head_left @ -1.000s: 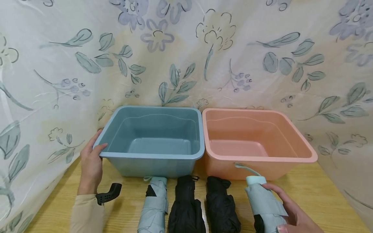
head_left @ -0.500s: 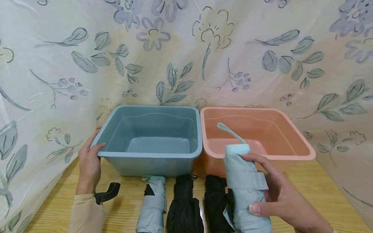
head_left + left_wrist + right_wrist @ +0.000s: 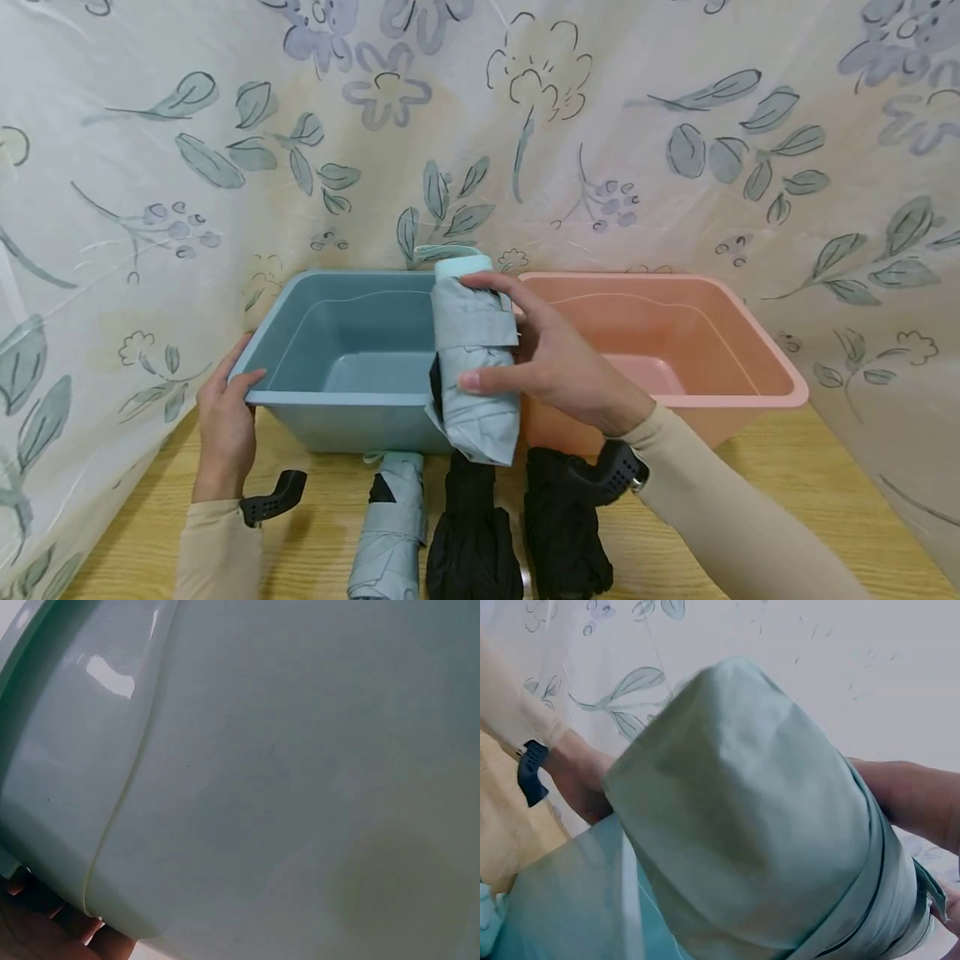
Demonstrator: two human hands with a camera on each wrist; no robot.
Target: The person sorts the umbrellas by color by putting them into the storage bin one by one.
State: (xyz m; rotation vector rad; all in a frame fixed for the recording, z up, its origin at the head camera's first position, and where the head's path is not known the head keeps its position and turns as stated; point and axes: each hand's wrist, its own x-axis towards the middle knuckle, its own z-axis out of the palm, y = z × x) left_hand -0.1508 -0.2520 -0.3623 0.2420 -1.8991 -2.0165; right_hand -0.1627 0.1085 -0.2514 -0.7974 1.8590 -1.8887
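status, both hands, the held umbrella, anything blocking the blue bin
Left hand gripping blue bin by the rim. Right hand holding pale umbrella, strap end up. Umbrella raised, not inside the bin. No other thing seen blocking its opening.

At lower left, the left grip (image 3: 49, 934) meets a smooth grey-blue bin wall (image 3: 262, 765) with a thin line (image 3: 124, 796).

Right of left hand (image 3: 227, 421): first tub (image 3: 352, 426), second tub (image 3: 675, 329). Wearer's side of right hand (image 3: 562, 362): three umbrellas (image 3: 474, 546) on table (image 3: 832, 475).
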